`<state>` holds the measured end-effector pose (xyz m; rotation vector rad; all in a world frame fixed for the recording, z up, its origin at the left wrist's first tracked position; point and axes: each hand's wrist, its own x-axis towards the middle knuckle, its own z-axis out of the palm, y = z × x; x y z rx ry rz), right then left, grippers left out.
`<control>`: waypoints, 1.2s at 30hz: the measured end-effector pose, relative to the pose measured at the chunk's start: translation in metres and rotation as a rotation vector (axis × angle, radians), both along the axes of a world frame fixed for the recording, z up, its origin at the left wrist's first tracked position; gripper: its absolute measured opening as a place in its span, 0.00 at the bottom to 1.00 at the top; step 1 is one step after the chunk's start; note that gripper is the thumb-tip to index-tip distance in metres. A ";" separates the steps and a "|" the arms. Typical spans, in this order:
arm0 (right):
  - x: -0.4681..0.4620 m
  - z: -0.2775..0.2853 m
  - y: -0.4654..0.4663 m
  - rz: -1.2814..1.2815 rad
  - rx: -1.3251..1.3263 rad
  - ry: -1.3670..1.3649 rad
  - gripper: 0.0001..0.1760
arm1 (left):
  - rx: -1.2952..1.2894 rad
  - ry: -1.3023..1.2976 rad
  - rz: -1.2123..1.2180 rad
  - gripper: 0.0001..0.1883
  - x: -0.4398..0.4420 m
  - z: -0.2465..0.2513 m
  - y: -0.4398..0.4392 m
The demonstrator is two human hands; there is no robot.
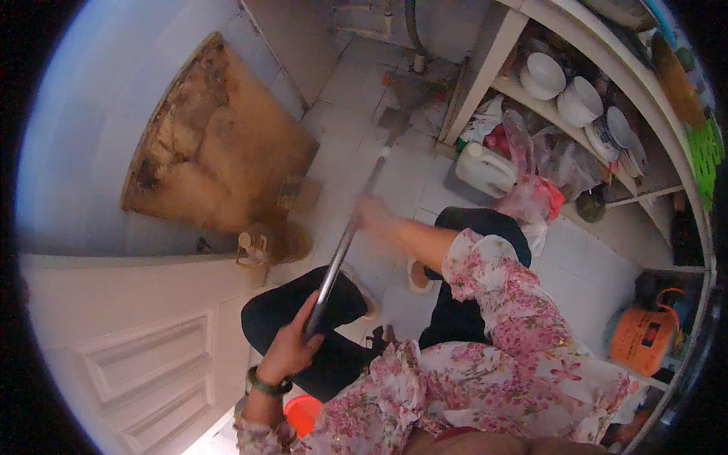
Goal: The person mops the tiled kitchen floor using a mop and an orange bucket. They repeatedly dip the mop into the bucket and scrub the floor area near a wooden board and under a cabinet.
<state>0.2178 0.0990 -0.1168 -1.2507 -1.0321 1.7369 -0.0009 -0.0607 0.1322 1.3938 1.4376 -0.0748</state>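
A long metal pole (336, 259) runs from near my lap out over the tiled floor. My left hand (290, 347), with a green bangle on the wrist, is closed around its dark grip. Farther along, my right hand (374, 219) grips the shaft and is blurred. The pole's far end reaches a flat greyish head (412, 91) on the floor near the drain pipe; whether it is a mop or a broom I cannot tell. My bent knees in dark trousers lie on either side of the floor between my feet.
At the left are a brown stained board (227, 136) and a panelled door (153, 352) with a handle (250, 247). At the right, shelves hold white bowls (543, 75), with a white jug (484, 170) and plastic bags (529, 199) below. An orange container (642, 340) stands lower right.
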 end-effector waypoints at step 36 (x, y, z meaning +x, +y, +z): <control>-0.076 0.022 -0.014 -0.031 -0.516 0.256 0.19 | -0.010 0.485 -0.015 0.37 -0.129 0.117 -0.050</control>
